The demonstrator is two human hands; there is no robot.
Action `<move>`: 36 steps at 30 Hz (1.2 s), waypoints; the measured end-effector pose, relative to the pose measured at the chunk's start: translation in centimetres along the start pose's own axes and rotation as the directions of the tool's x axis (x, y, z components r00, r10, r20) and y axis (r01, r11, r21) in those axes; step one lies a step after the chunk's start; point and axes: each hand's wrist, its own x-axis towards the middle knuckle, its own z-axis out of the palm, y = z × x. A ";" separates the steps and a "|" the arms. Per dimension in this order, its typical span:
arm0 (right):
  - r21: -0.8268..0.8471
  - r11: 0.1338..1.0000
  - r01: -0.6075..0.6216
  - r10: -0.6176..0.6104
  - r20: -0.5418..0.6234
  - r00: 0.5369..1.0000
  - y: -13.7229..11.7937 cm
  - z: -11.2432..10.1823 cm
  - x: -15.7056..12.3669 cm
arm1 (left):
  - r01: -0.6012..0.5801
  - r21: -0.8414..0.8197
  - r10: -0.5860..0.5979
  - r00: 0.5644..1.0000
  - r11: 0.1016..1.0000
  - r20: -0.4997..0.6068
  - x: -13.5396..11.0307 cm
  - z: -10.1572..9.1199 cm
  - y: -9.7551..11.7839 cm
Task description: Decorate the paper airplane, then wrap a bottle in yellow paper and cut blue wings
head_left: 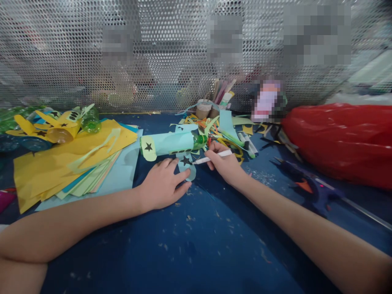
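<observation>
My left hand (163, 183) lies flat on the blue table, its fingers pressing down a light blue paper strip (187, 164) that bears a black star. My right hand (223, 163) is closed round a white pen (212, 157), whose tip touches that strip next to the star. Just behind the strip lies a plastic bottle wrapped in light blue paper (171, 143), with a pale green disc and a black star at its left end and a green cap end at its right.
A stack of yellow, green and blue paper sheets (70, 161) lies at left, with yellow paper-plane bottles (55, 124) behind it. Paper scraps and markers (235, 136), cups of pens (211, 106), a red plastic bag (339, 139) and a glue gun (312, 185) lie right. A perforated metal screen (171, 53) stands behind.
</observation>
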 end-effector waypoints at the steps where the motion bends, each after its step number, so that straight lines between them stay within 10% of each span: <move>1: 0.000 1.000 -0.002 0.002 -0.001 1.000 -0.1 0.0 0.0 | 0.000 -0.004 0.000 1.000 1.000 -0.002 0.0 0.0 0.0; 14: 0.280 0.958 -0.057 0.110 -0.178 0.978 -0.3 -0.3 0.5 | 0.004 -0.005 -0.004 1.000 1.000 -0.016 -0.1 0.1 0.0; 36: 0.533 0.822 -0.198 0.296 -0.103 0.950 -0.9 -0.9 0.9 | 0.048 -0.086 -0.051 0.998 0.995 -0.035 -0.4 0.2 0.0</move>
